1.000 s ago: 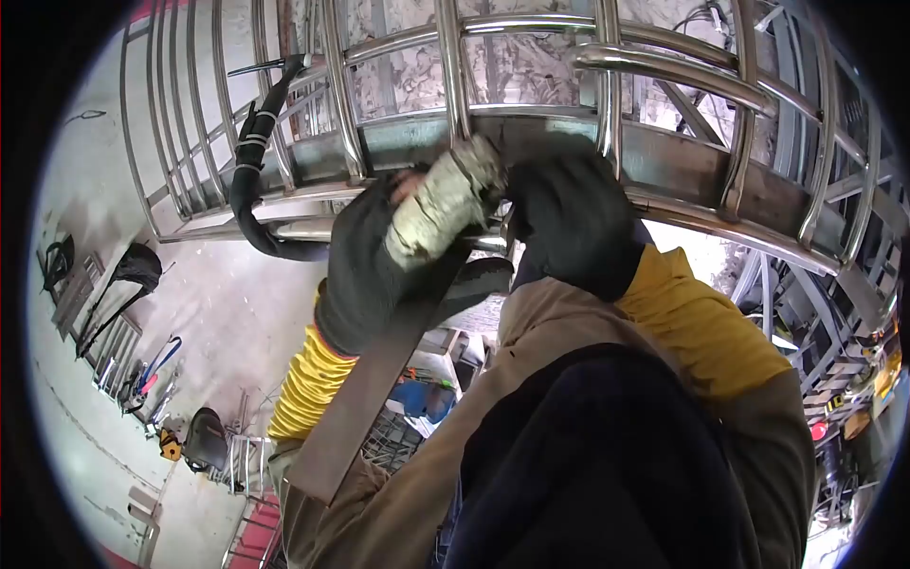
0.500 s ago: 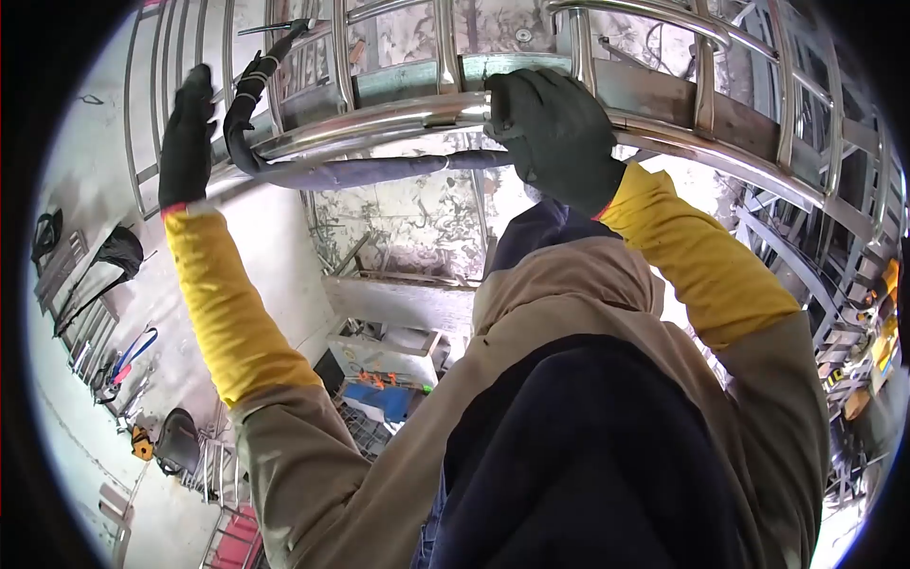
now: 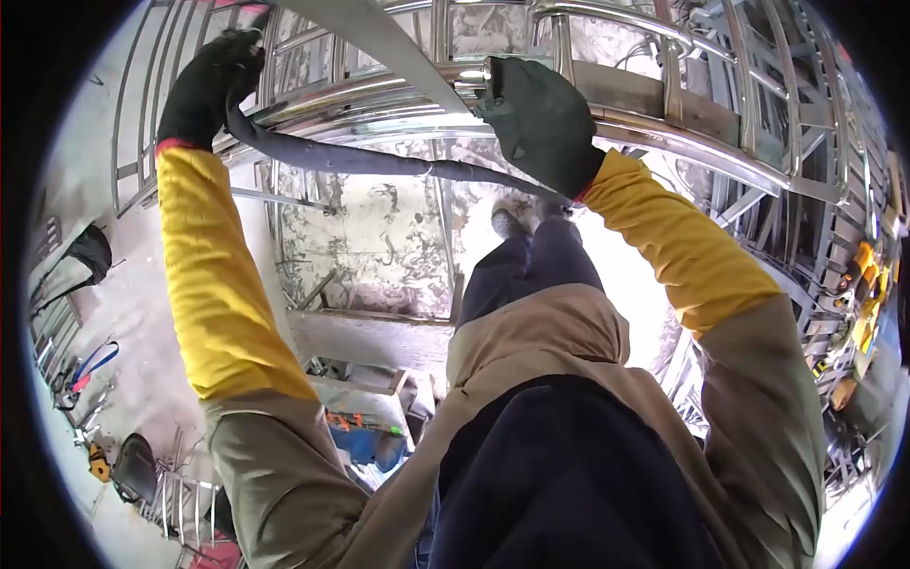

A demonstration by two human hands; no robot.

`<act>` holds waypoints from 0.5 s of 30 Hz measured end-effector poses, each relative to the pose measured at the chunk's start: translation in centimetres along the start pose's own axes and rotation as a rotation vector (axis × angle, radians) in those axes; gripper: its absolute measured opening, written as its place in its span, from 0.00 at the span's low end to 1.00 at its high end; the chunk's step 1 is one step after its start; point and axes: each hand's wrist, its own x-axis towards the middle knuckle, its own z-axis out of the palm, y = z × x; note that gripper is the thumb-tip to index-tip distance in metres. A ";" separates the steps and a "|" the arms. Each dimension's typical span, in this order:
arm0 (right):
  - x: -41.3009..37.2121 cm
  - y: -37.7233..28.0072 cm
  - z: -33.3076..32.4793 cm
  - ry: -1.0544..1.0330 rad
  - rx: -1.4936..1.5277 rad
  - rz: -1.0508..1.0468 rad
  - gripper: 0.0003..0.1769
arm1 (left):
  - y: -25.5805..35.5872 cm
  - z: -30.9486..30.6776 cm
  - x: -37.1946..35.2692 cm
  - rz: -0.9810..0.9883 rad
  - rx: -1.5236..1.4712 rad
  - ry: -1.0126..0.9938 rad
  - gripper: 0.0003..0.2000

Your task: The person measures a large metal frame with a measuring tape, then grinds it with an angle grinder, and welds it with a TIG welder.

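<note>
My left hand (image 3: pixel 213 90), in a black glove, is closed around the upper part of a dark wrapped cable (image 3: pixel 360 161) at the upper left. From there the cable sags to the right, passing below my right wrist. My right hand (image 3: pixel 542 128), also gloved, is closed over the shiny steel rail (image 3: pixel 379 102) of a tubular metal frame. Bright metal pokes out beside its fingers, partly hidden by the glove. A flat grey strip (image 3: pixel 374 43) slants from the top edge down to just left of this hand; its far end is out of view.
Upright bars (image 3: pixel 749 81) of the frame stand along the far side. Metal lengths (image 3: pixel 806 180) are stacked at the right. Below lie a wooden box (image 3: pixel 365 398), a blue item (image 3: pixel 355 444), a black bag (image 3: pixel 90 254) and a stained floor (image 3: pixel 370 237). My shoe (image 3: pixel 507 223) shows beneath.
My left hand, flat beside the cable before, has closed on its upper part. The grey strip has come into clear view across the frame. My view has tilted, showing my legs and shoes.
</note>
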 end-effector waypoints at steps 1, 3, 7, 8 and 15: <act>-0.1 0.1 0.0 -0.003 -0.012 0.006 0.22 | 1.1 -0.7 -0.3 0.254 0.483 0.031 0.20; 0.1 -0.2 -0.7 -0.054 0.018 0.012 0.21 | 5.5 -0.7 -2.0 -0.067 -0.014 0.276 0.16; 0.0 0.4 0.0 -0.064 0.011 -0.034 0.19 | 20.5 1.7 -5.7 -0.618 -1.444 1.091 0.14; 0.0 0.4 0.2 -0.054 0.017 -0.007 0.19 | 24.2 2.6 -6.4 -0.645 -1.353 1.108 0.17; 0.1 0.0 0.4 -0.038 0.026 0.031 0.17 | 40.8 12.5 -8.0 -0.852 -1.012 1.042 0.20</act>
